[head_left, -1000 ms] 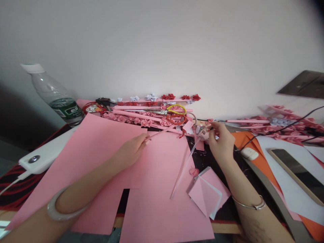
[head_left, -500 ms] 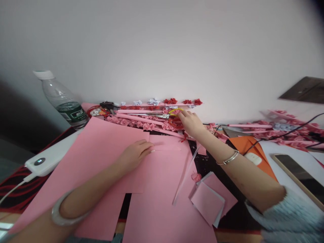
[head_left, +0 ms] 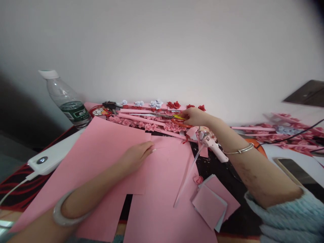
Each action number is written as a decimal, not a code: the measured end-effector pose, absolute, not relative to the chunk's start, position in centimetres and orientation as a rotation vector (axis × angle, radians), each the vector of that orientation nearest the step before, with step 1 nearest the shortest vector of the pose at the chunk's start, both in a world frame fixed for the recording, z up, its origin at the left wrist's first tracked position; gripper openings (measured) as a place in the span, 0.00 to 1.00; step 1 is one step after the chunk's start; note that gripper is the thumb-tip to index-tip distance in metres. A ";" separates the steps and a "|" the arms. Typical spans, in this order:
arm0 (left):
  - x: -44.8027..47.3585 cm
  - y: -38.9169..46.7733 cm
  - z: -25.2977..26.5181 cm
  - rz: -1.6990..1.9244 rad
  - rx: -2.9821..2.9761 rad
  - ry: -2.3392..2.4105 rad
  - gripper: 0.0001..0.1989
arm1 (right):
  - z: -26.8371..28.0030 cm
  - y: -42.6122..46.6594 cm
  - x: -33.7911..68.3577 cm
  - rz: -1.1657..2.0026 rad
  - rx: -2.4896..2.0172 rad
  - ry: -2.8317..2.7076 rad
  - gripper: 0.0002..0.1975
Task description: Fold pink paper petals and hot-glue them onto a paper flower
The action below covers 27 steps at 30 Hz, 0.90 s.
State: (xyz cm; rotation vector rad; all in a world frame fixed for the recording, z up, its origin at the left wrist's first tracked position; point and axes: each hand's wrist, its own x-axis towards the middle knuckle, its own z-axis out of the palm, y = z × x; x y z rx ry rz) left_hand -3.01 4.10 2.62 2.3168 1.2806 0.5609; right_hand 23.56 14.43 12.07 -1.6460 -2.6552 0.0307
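My left hand (head_left: 138, 155) rests over the large pink paper sheets (head_left: 101, 152). Its fingertips are closed on a thin pink paper piece (head_left: 160, 148), which barely stands out against the sheet below. Farther back, my right hand (head_left: 194, 116) is closed on the handles of scissors (head_left: 179, 117), one yellow and one orange. The blades point left over pink paper flower stems (head_left: 144, 118). Below my right forearm lies a pale pink glue gun (head_left: 214, 145), with a long clear glue stick (head_left: 186, 182) sticking out of it over the paper.
Square pink and white papers (head_left: 211, 206) lie stacked at the right, beside a small pink paper flower (head_left: 198, 179). A water bottle (head_left: 68, 98) and a white power bank (head_left: 54, 153) stand left. At the right are a phone (head_left: 298, 175) and more paper flowers (head_left: 283, 130).
My right hand has moved slightly right and its grip on the scissors handles has closed in. The glue gun, earlier hidden by the forearm, shows now. The left hand stays put.
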 end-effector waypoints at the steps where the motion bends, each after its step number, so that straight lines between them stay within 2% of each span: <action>1: -3.0 4.0 2.7 0.551 2.308 1.298 0.14 | 12.7 14.3 23.7 0.186 -1.665 -2.667 0.10; 5: -2.9 4.0 3.0 0.558 2.274 1.318 0.12 | 15.1 13.3 24.2 0.997 -1.703 -2.457 0.07; 8: -3.0 4.1 2.9 0.617 2.237 1.318 0.11 | 16.4 12.4 24.6 1.197 -1.697 -2.384 0.08; 13: -3.2 4.3 2.8 0.764 2.143 1.315 0.11 | 17.3 11.7 25.9 1.159 -1.751 -2.404 0.10; 21: -3.2 4.5 2.9 0.931 1.973 1.345 0.13 | 18.0 9.4 28.0 1.153 -1.898 -2.459 0.07; 27: -3.3 4.7 3.0 0.971 1.942 1.389 0.16 | 16.1 6.8 28.7 1.012 -1.936 -2.445 0.04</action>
